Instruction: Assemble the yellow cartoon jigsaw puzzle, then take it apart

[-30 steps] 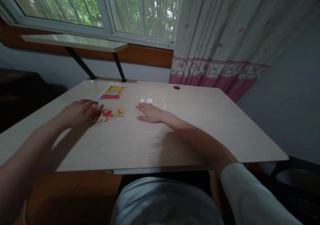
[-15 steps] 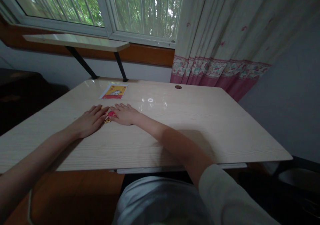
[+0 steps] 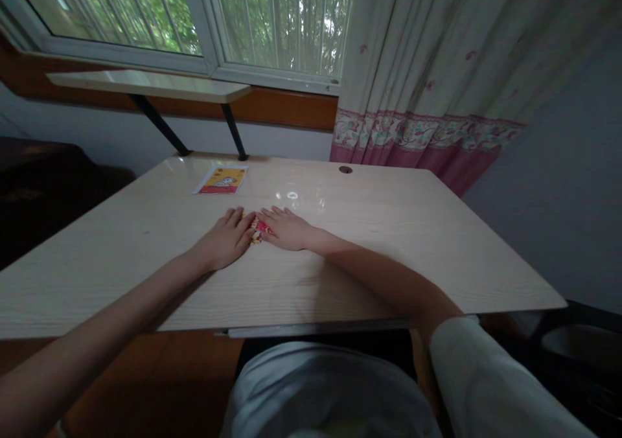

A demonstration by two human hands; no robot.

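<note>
Dim light is seen, brightest at the window; glare is reflected toward the far edge of the table.

A pale, wood-grained tabletop is carrying small red-and-yellow, apparently flat pieces near its middle; at their eleven o'clock a yellow-and-red rectangular picture sheet is lying, and a pale shelf on slim black legs is standing beyond.

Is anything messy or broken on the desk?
Nothing looks broken. Only the small colourful pieces look messy: a jumbled patch between the left hand and right hand. The picture card lies flat beyond.
</note>
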